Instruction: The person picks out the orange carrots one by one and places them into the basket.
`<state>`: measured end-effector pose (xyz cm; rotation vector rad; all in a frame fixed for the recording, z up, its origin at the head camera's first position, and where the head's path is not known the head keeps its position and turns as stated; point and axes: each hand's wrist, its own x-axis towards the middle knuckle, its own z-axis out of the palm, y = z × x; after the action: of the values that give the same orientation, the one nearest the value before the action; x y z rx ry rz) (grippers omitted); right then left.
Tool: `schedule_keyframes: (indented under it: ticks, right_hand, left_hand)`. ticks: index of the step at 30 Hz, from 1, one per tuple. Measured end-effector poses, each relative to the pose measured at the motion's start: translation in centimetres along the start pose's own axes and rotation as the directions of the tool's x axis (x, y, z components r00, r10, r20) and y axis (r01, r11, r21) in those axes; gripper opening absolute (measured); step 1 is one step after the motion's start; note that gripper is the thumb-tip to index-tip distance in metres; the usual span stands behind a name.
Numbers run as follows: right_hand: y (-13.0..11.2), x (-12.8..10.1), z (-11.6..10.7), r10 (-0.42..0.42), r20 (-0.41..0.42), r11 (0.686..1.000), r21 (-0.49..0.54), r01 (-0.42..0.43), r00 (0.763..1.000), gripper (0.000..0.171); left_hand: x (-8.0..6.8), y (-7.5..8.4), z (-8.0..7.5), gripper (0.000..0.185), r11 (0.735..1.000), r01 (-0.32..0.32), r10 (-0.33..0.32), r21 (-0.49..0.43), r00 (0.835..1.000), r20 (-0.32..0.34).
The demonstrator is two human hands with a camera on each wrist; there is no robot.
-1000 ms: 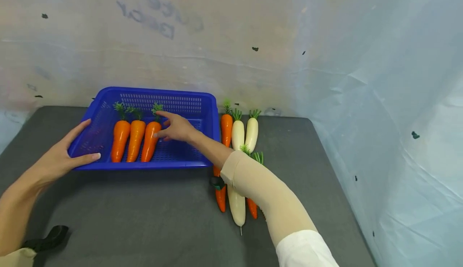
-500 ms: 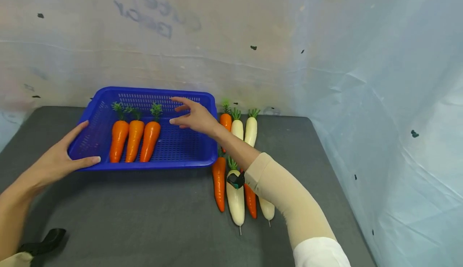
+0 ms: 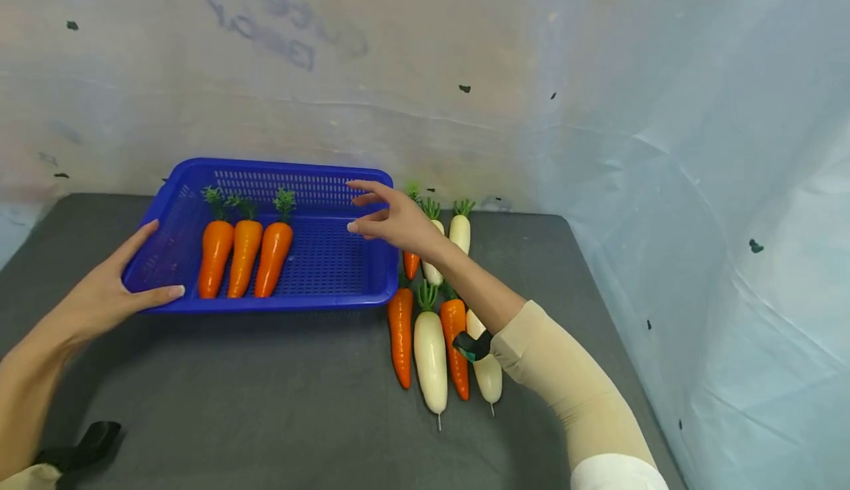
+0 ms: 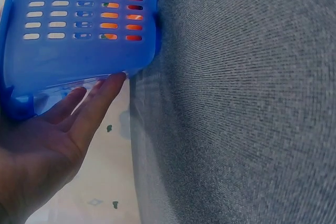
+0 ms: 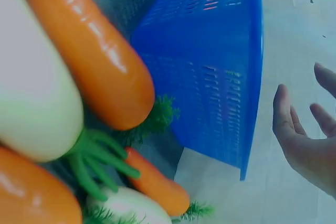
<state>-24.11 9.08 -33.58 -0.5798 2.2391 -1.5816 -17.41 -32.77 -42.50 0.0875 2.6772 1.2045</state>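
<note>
A blue plastic basket (image 3: 372, 283) stands on the dark table and holds three orange carrots (image 3: 244, 255) side by side at its left. My left hand (image 3: 109, 292) rests flat against the basket's left front corner (image 4: 79, 66), fingers straight. My right hand (image 3: 392, 217) hovers open above the basket's right rim, holding nothing; its palm (image 5: 307, 140) shows beside the basket wall (image 5: 210, 77). Just right of the basket lie more carrots (image 3: 401, 328) and white radishes (image 3: 431, 350) in two rows.
A pale plastic sheet (image 3: 697, 180) covers the back wall and the right side. The grey table (image 3: 265, 401) has its right edge close to the sheet. A black strap (image 3: 80, 446) shows at my left wrist.
My right hand let go of the third carrot in the basket, lifted and moved right, over the basket's right rim. The left hand stayed at the basket's corner.
</note>
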Motion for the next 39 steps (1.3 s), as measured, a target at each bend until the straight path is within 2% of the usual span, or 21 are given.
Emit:
schedule_keyframes:
  ticks: [6, 13, 18, 20, 27, 33, 39]
  right_hand:
    - [0.1, -2.7, -1.1, -0.005, -0.026, 1.000, 0.012, 0.005, 1.000, 0.064]
    - [-1.9, -6.7, -1.8, 0.043, -0.089, 0.999, -0.026, -0.046, 0.995, 0.061]
    - [-1.6, -8.3, -2.4, 0.030, -0.116, 0.999, -0.015, -0.032, 0.993, 0.059]
    - [-1.2, -8.8, -2.7, 0.025, -0.114, 0.999, -0.023, -0.028, 0.993, 0.060]
    - [2.8, -10.5, -3.5, 0.017, -0.139, 1.000, 0.000, -0.017, 0.990, 0.062]
    - [3.8, -12.3, -3.5, 0.040, -0.180, 0.999, -0.015, -0.044, 0.983, 0.062]
    - [5.4, -14.2, -2.8, 0.045, -0.207, 0.998, 0.052, -0.035, 0.977, 0.063]
  left_hand:
    - [0.4, 0.1, -0.3, 0.107, 0.999, -0.042, 0.041, 0.013, 0.999, 0.026]
    - [0.4, 0.2, -0.4, 0.107, 0.999, -0.043, 0.043, 0.027, 0.999, 0.025]
    - [0.4, 0.3, -0.5, 0.106, 0.999, -0.049, 0.049, 0.017, 0.998, 0.027]
    - [0.3, 0.2, -0.4, 0.106, 0.999, -0.049, 0.049, 0.007, 0.998, 0.028]
    - [0.0, 0.1, -0.1, 0.107, 0.999, -0.046, 0.046, -0.012, 0.999, 0.017]
    - [-0.1, 0.2, 0.0, 0.108, 1.000, -0.025, 0.025, -0.003, 1.000, -0.002]
    - [-0.2, 0.0, 0.0, 0.107, 1.000, -0.009, 0.009, -0.017, 1.000, -0.006]
